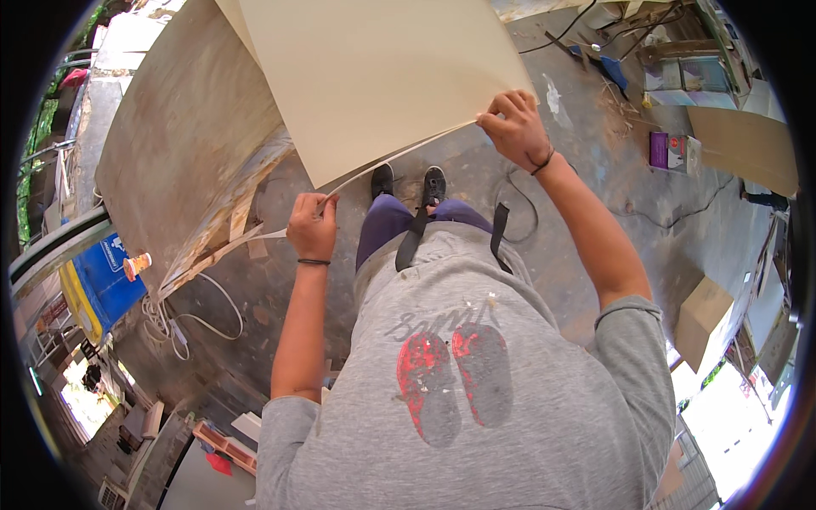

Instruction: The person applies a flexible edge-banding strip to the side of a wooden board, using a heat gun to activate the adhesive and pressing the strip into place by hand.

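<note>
A large, smooth beige sheet (395, 72) stretches away in front of me, with one corner pointing toward my feet. Along its near edge runs a thin pale strip (382, 161), bowed slightly away from the sheet between my hands. My left hand (312, 226) is closed on this strip just below the sheet's near left corner. Past that hand the strip carries on leftward toward the worktable. At the sheet's near right corner my right hand (516, 129) pinches the strip's other end against the edge; its fingertips are partly hidden, and whether they also grip the sheet I cannot tell.
Left of the sheet is a broad worn tabletop (191, 110) with a rough edge. A blue and yellow container (106, 276) and an orange cup (136, 266) are beyond it. White cable (223, 306) hangs below. On the right lie a purple box (659, 150), cardboard (744, 144) and dark cord (671, 223).
</note>
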The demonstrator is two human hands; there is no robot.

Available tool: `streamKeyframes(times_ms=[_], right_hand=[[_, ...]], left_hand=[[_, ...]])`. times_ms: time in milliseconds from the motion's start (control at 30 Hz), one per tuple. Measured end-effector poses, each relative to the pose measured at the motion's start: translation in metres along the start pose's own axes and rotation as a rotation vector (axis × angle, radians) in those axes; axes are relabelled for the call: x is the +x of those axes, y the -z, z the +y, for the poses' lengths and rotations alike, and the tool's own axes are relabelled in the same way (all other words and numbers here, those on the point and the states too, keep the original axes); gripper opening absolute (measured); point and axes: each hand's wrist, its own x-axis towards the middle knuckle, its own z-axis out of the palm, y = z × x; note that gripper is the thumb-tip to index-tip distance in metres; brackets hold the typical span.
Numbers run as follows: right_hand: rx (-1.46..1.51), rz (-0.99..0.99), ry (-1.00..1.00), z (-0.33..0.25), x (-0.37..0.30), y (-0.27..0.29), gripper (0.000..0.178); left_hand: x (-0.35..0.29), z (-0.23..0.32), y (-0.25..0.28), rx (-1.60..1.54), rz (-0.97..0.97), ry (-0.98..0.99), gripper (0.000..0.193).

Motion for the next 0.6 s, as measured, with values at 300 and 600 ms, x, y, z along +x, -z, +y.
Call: streamKeyframes(times_ms=[300,600], right_hand=[[0.012,-0.030,-0.001,0.000,-0.001,0.001,0.008],[0.002,-0.039,0.029,-0.002,0.004,0.005,0.011]], left_hand=[[0.009,-0.010,-0.001,-0.066,0.002,0.010,0.016],[0.014,-0.012,0.003,-0.197,-0.006,0.025,0.019]])
